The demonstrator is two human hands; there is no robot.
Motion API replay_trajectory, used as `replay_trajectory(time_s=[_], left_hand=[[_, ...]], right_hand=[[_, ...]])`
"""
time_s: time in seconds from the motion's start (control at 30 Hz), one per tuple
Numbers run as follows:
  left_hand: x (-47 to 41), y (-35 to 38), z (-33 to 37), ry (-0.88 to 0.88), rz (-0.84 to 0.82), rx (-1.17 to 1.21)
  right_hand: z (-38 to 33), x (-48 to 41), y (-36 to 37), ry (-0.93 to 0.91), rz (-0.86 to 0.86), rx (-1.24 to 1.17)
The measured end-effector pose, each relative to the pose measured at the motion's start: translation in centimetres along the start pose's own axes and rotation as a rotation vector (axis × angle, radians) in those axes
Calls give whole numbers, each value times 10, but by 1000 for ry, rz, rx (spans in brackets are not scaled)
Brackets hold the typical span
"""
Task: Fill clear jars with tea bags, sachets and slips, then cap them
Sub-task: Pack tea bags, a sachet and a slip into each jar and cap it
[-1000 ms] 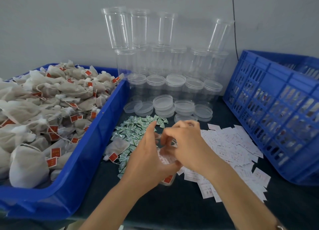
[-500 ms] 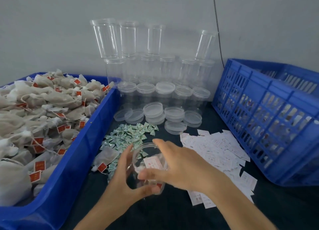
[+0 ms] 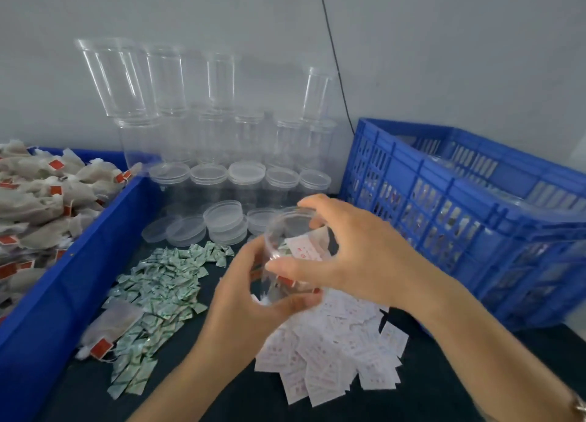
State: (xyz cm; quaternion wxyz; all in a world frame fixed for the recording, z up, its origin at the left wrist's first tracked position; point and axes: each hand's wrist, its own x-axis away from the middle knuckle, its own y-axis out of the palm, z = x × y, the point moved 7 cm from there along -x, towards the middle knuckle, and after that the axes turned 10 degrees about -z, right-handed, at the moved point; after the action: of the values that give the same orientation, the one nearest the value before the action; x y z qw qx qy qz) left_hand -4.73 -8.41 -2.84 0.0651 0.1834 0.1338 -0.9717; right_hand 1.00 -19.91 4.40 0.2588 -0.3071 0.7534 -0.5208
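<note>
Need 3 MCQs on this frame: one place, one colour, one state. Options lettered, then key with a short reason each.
1. Where does the green sachet pile lie?
A. Inside the crate
B. On the table between the tea-bag bin and the slips
C. On top of the stacked jars

2. What colour are the tea-bag tags?
A. Red
B. Yellow
C. Black

3. What state is the held jar in?
A. Capped and lying in the crate
B. Empty on the table
C. Uncapped, with a slip inside, held in both hands

Key: B, the sachets sit on the dark table right of the bin and left of the white slips. A, the tags show red. C, the left hand and right hand grip the jar, its mouth open.
</note>
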Motion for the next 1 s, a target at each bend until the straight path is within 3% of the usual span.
replay_trajectory(time_s=[0.2,0.3,0.53,0.73,1.0], left_hand=[[-65,45,52,119,-227,13],[-92,57,62,147,-261,-114],[-149,100,80,229,-354,-206],[-191,139,80,230,-442,-247],[-241,153,55,137,-465,-254]], right_hand=[[48,19,-106,48,288,-126],[85,20,-156,102,409,-204],[176,15,-244,355,629,-93],[265,-9,-252,627,568,26],[349,-49,-231,808,393,51]])
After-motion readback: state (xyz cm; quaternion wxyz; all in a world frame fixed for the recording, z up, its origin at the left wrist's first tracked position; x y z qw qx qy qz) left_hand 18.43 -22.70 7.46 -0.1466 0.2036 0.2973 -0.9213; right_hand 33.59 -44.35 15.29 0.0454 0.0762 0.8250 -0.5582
